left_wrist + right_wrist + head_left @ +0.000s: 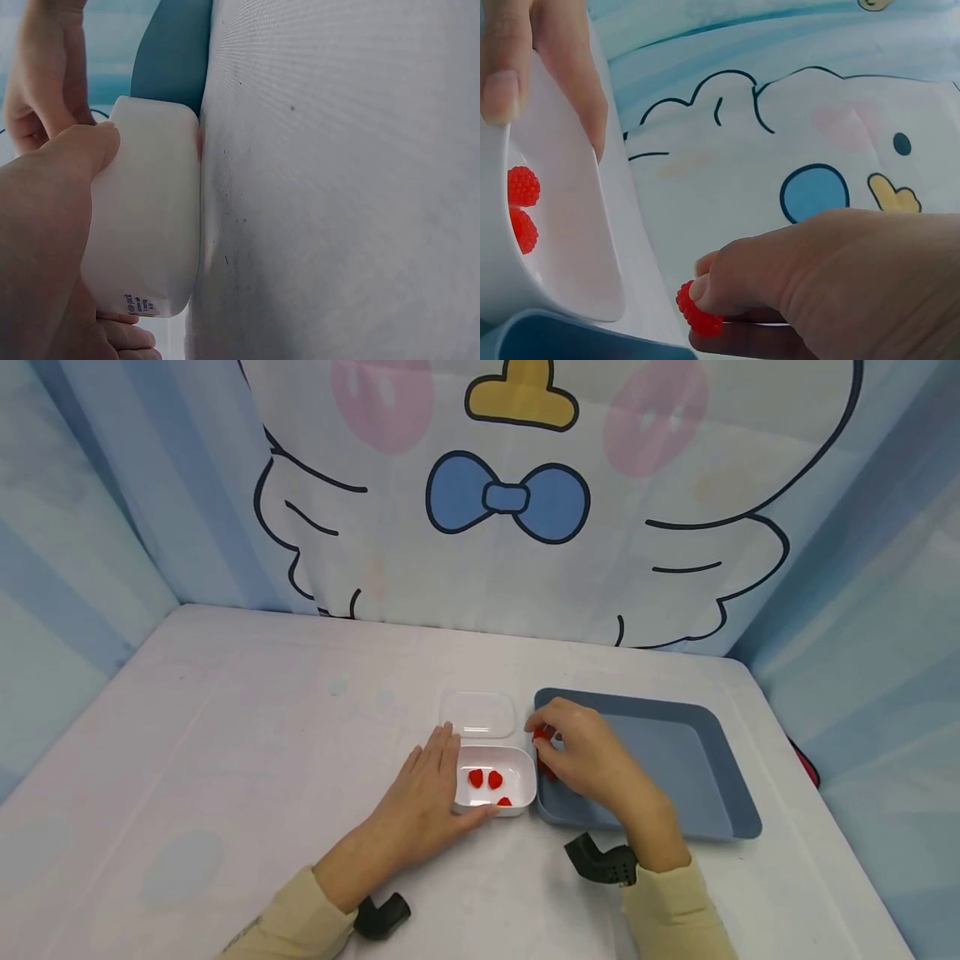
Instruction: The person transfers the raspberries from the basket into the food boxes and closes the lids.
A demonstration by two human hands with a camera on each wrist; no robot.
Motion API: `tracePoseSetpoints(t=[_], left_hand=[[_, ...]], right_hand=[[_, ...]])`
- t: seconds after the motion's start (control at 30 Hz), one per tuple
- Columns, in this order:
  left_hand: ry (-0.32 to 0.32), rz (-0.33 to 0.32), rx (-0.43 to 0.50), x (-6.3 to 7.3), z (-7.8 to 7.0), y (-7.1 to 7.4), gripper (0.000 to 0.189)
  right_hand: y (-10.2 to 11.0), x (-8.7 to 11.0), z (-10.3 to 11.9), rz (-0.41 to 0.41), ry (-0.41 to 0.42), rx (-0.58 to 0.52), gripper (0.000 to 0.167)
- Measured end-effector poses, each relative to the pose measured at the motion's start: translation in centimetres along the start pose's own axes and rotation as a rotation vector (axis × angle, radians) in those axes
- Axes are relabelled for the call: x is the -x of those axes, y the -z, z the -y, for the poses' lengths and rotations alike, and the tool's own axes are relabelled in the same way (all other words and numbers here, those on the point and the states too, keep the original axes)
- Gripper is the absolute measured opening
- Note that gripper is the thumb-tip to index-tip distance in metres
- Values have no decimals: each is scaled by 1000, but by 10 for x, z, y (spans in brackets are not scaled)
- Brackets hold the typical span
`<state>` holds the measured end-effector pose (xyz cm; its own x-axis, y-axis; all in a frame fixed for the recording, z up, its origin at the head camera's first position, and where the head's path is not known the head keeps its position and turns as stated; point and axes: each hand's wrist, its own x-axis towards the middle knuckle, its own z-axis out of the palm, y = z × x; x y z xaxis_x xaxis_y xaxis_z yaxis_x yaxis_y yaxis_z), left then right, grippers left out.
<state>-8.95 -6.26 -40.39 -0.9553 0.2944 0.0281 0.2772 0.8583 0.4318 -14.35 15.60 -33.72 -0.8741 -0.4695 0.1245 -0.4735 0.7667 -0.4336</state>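
A small white box (531, 785) holds several red raspberries (495, 779). My left hand (420, 802) lies against the box's left side with its fingers straight and its thumb on the near rim. In the left wrist view that thumb (97, 142) touches the rim of the upright box. My right hand (588, 752) is over the left edge of the blue-grey tray (675, 768), just right of the box. It pinches a red raspberry (699, 309) between thumb and fingers, as the right wrist view shows. More red shows beneath the hand in the tray, partly hidden.
A clear plastic lid (478, 714) lies behind the white box on the pale tablecloth (225, 735). The tray's raised rim stands close to the box. A printed curtain (420, 568) hangs behind the table, with blue curtains at both sides.
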Motion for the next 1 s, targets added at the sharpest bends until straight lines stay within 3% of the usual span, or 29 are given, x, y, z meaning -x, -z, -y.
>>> tracePoseSetpoints(t=[0.4,0.83,1.0], left_hand=[[3,13,-1,-1,0,0,105],[-7,4,-5,1,1,0,103],[-14,0,-3,1,2,1,103]], right_hand=[[-8,-3,12,54,65,-20,20],[-21,-4,18,96,177,33,16],[-22,-3,19,129,161,28,17]])
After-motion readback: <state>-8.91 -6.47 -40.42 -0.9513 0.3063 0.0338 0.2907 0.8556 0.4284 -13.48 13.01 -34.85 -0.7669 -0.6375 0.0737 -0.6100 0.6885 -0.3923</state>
